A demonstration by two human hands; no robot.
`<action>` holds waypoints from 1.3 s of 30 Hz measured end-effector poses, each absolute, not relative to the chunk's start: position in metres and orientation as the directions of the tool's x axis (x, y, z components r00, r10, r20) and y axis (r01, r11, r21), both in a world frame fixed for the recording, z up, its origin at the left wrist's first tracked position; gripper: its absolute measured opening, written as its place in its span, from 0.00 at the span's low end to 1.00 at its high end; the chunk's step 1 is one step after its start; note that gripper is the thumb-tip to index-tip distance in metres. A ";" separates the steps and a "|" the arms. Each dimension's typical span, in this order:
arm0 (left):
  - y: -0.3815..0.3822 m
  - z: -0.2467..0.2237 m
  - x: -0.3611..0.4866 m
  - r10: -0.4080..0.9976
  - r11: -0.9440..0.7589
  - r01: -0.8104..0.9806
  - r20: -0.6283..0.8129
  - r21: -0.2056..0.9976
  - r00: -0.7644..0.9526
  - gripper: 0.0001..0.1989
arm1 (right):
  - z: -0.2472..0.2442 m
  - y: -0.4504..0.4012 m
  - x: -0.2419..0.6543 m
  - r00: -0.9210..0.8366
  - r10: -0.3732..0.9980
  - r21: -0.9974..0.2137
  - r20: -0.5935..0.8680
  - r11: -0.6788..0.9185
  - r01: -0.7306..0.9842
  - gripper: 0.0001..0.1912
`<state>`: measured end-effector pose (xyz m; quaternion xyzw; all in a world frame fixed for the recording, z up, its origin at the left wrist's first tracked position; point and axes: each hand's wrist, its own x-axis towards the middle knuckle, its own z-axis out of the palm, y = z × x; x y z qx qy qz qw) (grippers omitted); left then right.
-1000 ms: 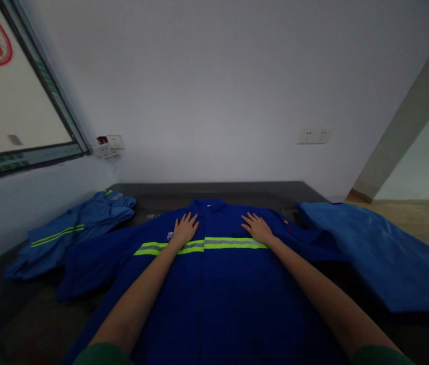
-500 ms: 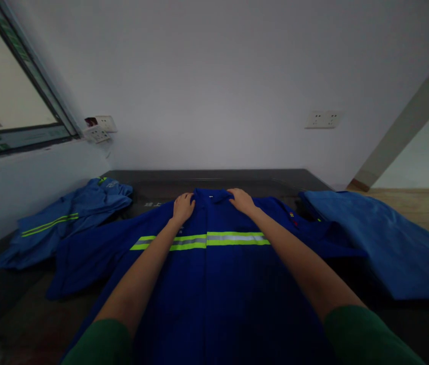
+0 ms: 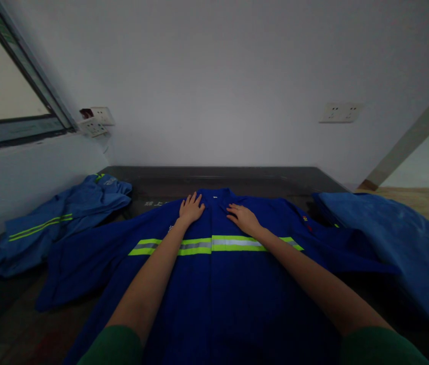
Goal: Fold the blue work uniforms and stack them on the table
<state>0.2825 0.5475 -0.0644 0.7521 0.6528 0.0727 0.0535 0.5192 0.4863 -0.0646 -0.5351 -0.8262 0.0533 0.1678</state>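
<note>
Fingers spread and unclenched, the bare left hand point(image 3: 191, 209) lies on the chest of a deep-blue cloth jacket point(image 3: 211, 284); the bare right hand point(image 3: 245, 220), fingers loosely bent, rests just below the blue cloth collar point(image 3: 225, 194). A yellow-green and silver band point(image 3: 237, 243) crosses the front. The jacket lies face up, sleeves spread, collar towards the glossy dark table's point(image 3: 275, 178) far edge

The head camera looks forward and down, across a nearby blue jacket point(image 3: 237, 284), toward the wall point(image 3: 214, 81).
</note>
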 end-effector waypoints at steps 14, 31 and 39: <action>0.523 -0.051 0.332 0.823 -0.536 0.839 0.282 0.097 0.493 0.24 | -0.039 0.557 0.519 -0.187 0.916 -0.401 0.355 0.330 0.855 0.21; 0.491 -0.050 0.358 0.798 -0.599 0.800 0.101 0.025 0.595 0.25 | -0.067 0.580 0.520 -0.263 0.929 -0.309 0.259 0.338 0.889 0.24; 0.494 -0.059 0.357 0.797 -0.597 0.800 0.153 0.052 0.585 0.25 | -0.047 0.625 0.529 -0.429 0.898 -0.094 0.099 0.437 0.894 0.18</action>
